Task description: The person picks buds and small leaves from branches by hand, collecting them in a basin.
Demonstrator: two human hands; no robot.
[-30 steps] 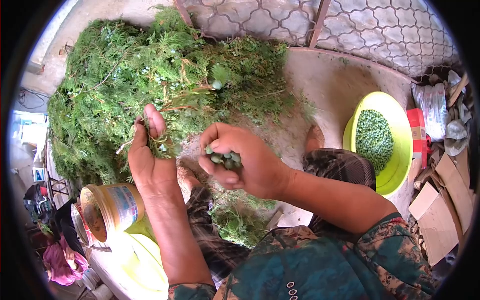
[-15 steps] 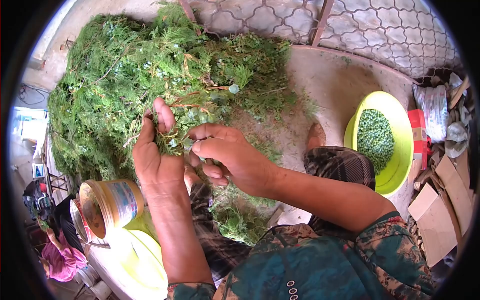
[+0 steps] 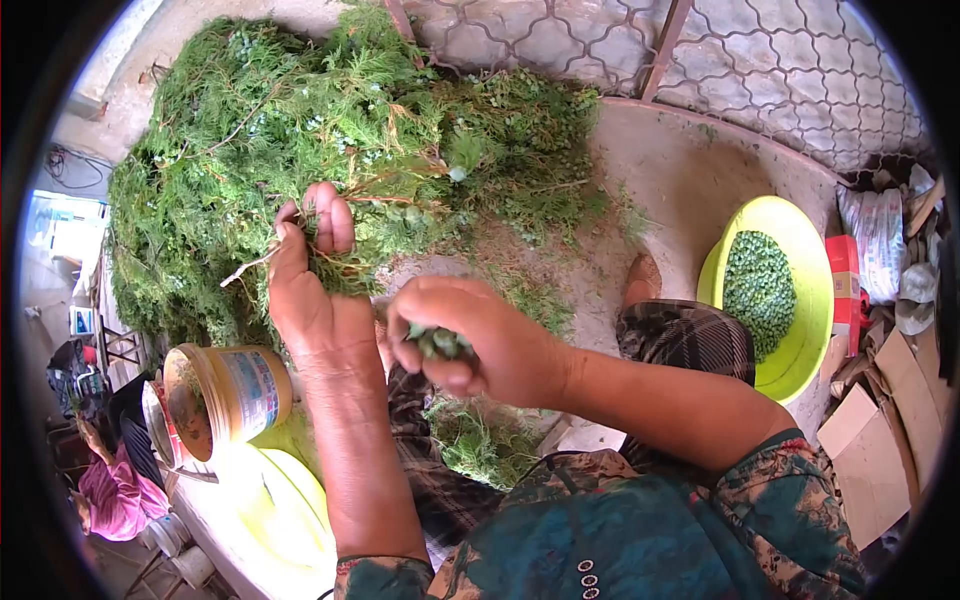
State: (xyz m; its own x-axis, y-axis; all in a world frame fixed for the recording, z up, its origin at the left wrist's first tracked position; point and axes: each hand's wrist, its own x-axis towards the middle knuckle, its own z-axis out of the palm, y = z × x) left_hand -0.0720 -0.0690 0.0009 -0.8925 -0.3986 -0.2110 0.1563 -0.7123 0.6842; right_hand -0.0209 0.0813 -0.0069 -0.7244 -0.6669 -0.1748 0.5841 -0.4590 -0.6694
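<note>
My left hand is closed around an evergreen sprig, its bare stem poking out to the left and thin twigs reaching right. Just right of it, apart from the sprig, my right hand has its fingers curled around several small green berries. Beyond both hands lies a large heap of cut evergreen branches dotted with pale berries. On the right, a yellow-green basin holds a mass of loose green berries.
A bucket lies tilted at left beside another yellow-green basin in bright light. A person in pink is at the far left. A red box and cardboard are at right. Wire fencing runs along the back.
My right hand has drawn away from the sprig, slightly right and down, and its fingers have curled so that berries show in them. My left hand still grips the sprig.
</note>
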